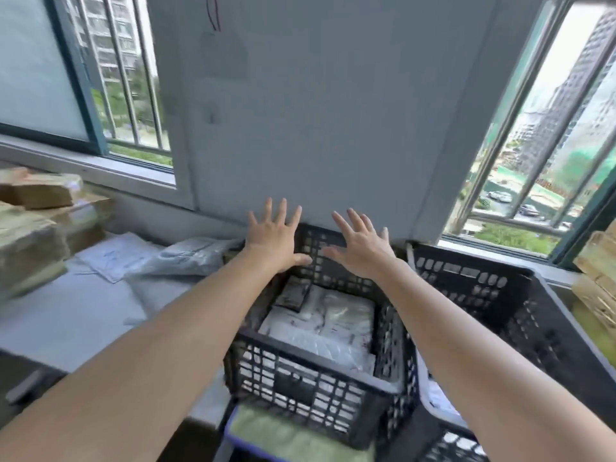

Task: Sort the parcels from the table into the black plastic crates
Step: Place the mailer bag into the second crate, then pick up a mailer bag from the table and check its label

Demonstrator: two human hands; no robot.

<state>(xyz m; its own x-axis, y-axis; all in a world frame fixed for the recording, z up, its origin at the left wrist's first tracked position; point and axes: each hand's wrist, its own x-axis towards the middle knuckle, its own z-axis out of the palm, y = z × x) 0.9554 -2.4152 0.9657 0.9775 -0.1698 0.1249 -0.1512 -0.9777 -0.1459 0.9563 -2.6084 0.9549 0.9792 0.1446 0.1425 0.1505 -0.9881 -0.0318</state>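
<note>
Both my arms stretch forward over a black plastic crate (320, 391) holding several white and grey bagged parcels (328, 323). My left hand (275, 238) and my right hand (361, 243) hover above the crate's far rim with fingers spread, holding nothing. A second black crate (513, 305) stands to the right, its inside hidden. On the table (66, 321) to the left lie a grey plastic-bag parcel (190, 256), a white flat parcel (116, 255) and brown cardboard boxes (30, 241).
A grey wall pillar (316, 111) rises just behind the crates, with barred windows (126, 78) on both sides. More cardboard boxes (596, 278) stand at the far right. A green cloth (283, 435) lies under the near crate.
</note>
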